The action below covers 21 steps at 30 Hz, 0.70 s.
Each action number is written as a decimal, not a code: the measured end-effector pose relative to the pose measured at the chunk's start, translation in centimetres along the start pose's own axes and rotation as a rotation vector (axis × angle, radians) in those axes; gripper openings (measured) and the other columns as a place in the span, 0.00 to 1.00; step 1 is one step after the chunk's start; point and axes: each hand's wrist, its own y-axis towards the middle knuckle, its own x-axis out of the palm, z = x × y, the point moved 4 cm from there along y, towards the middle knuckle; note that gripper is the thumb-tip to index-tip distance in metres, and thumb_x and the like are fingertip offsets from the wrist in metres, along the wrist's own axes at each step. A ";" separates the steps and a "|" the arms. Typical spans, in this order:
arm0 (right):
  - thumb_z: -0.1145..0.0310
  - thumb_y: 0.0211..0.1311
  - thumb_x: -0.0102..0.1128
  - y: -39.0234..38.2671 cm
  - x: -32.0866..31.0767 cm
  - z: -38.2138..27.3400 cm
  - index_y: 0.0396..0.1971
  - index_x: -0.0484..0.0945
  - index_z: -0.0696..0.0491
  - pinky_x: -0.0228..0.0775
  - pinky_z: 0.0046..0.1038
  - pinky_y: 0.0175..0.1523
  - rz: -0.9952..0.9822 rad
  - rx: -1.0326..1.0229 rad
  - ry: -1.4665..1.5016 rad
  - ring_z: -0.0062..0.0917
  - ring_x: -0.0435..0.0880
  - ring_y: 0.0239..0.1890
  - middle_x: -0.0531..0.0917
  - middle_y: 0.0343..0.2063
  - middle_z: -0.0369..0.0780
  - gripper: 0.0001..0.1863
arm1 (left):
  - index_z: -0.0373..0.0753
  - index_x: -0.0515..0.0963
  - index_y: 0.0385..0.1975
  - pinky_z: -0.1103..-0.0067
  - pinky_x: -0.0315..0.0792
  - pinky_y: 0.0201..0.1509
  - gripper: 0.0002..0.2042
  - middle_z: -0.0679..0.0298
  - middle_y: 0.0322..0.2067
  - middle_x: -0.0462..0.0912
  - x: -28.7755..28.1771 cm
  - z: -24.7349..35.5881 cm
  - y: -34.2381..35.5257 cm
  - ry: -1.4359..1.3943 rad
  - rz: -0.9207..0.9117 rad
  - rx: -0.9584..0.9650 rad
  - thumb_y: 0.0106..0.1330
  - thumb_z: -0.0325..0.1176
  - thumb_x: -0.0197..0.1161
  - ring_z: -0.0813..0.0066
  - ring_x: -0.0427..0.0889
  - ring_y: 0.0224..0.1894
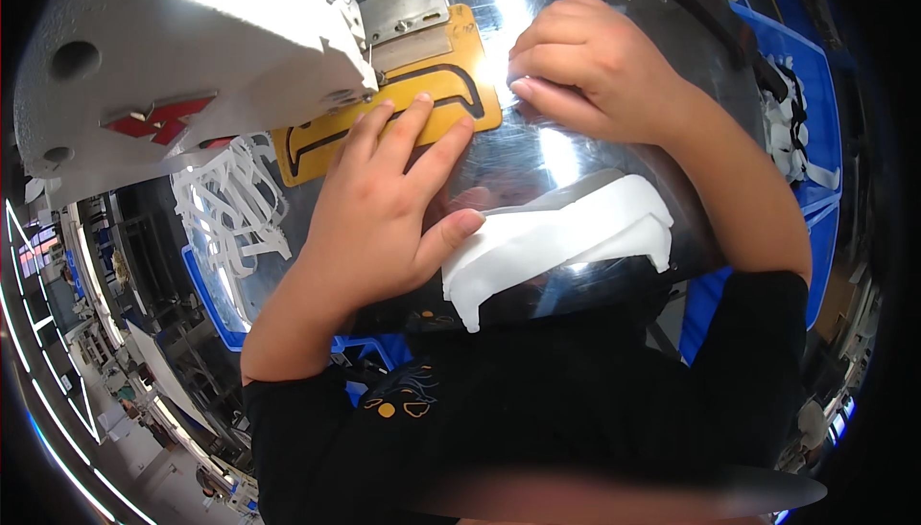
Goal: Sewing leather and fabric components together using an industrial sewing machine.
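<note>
Spread over the near edge of a yellow template (487, 93) is my left hand (379, 194), open, its fingertips resting on the plate. Dark curved slots run through the template, which lies under the head of a white sewing machine (240, 55). To the right of the template, my right hand (595, 70) is closed just above the shiny metal table (523, 156). Its fingers curl inward and hide whatever may be in them. Near me, beside my left thumb, lies a small stack of white curved fabric pieces (556, 233).
A heap of thin white offcut strips (230, 209) lies left of my left hand. A blue bin (825, 113) with white and black pieces stands past the table's right side. Another blue bin (206, 300) shows at the lower left. The machine head overhangs the table's far left.
</note>
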 end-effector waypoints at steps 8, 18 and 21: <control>0.65 0.66 0.73 0.1 -0.2 -0.5 0.35 0.88 0.53 0.78 0.37 0.54 -0.032 -0.017 -0.031 0.35 0.87 0.43 0.89 0.36 0.39 0.07 | 0.37 0.81 0.69 0.52 0.68 0.77 0.35 0.44 0.70 0.78 0.5 -1.6 -1.2 -0.014 0.093 0.025 0.73 0.60 0.65 0.38 0.75 0.72; 0.61 0.60 0.80 0.7 -0.1 -1.0 0.41 0.89 0.52 0.78 0.37 0.54 -0.089 0.093 -0.030 0.35 0.87 0.44 0.89 0.38 0.38 0.14 | 0.34 0.86 0.60 0.59 0.76 0.69 0.30 0.51 0.60 0.85 0.1 -1.7 -1.7 0.058 0.265 0.049 0.64 0.48 0.79 0.50 0.83 0.61; 0.60 0.60 0.81 0.8 -0.7 -0.7 0.42 0.89 0.52 0.78 0.37 0.54 -0.099 0.136 -0.059 0.35 0.87 0.45 0.89 0.39 0.38 0.15 | 0.34 0.86 0.59 0.58 0.76 0.69 0.29 0.53 0.59 0.86 0.2 -1.9 -1.8 0.066 0.267 0.055 0.64 0.48 0.78 0.51 0.83 0.60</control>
